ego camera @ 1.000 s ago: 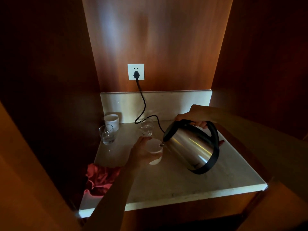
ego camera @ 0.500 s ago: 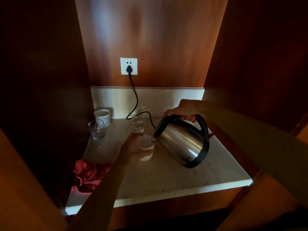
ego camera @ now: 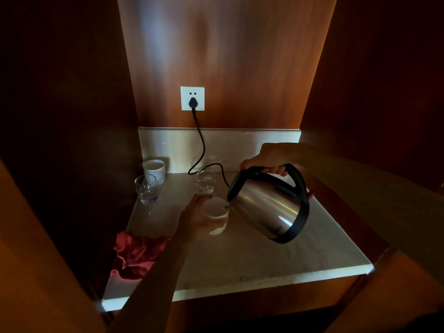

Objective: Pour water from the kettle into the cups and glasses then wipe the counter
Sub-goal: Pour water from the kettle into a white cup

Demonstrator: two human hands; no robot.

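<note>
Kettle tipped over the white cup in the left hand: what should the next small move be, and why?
Probably hold the tilt and finish filling the white cup. The right hand has the kettle tipped with its spout at the cup's rim, and the left hand steadies the cup on the counter. The fill level is not visible, so pour slowly.

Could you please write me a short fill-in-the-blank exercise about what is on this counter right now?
1. The right hand tilts the kettle by its black ____.
2. The left hand steadies a white ____ under the spout.
3. The crumpled cloth at the counter's left edge is ____.
4. The black cord is plugged into the white wall ____.

Missing words: handle; cup; red; socket
</note>
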